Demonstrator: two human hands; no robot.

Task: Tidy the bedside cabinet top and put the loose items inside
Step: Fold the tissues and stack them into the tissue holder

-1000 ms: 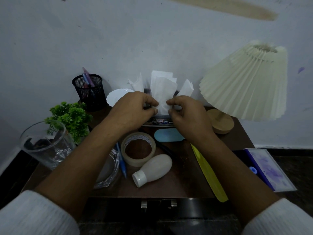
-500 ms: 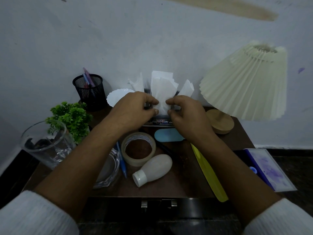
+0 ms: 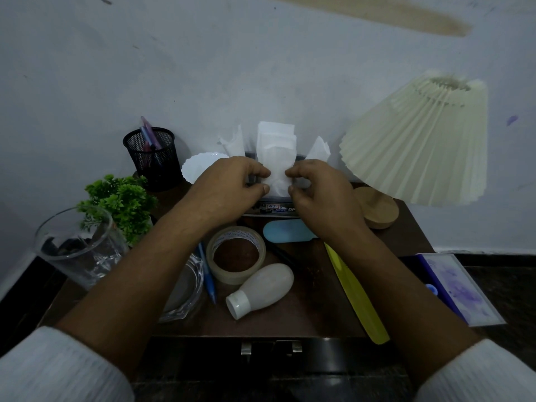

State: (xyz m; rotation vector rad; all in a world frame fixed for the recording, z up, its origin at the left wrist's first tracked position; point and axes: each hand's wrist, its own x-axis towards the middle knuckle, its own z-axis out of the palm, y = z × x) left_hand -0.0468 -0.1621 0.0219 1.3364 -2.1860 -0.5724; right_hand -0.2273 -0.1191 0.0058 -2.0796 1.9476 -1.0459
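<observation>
A white tissue (image 3: 276, 158) sticks up from a tissue box (image 3: 275, 209) at the back of the brown cabinet top (image 3: 313, 303). My left hand (image 3: 229, 190) and my right hand (image 3: 322, 192) pinch the tissue's lower part from either side, fingertips touching it. In front lie a tape roll (image 3: 236, 258), a white squeeze bottle (image 3: 261, 290) on its side, a blue pen (image 3: 207, 278), a light blue oval case (image 3: 285, 231), a black pen (image 3: 282, 253) and a yellow ruler (image 3: 355, 294). The drawer handle (image 3: 271, 348) shows at the front edge.
A black mesh pen holder (image 3: 152, 158), a white paper plate (image 3: 200, 166), a green plant (image 3: 121, 203), a glass jug (image 3: 78, 246) and a glass ashtray (image 3: 185, 291) stand on the left. A pleated lamp (image 3: 417, 143) stands right. A blue book (image 3: 455, 288) overhangs the right edge.
Both hands have stayed at the tissue, with only small shifts of the fingers. The tissue's upper part looks slightly more folded together.
</observation>
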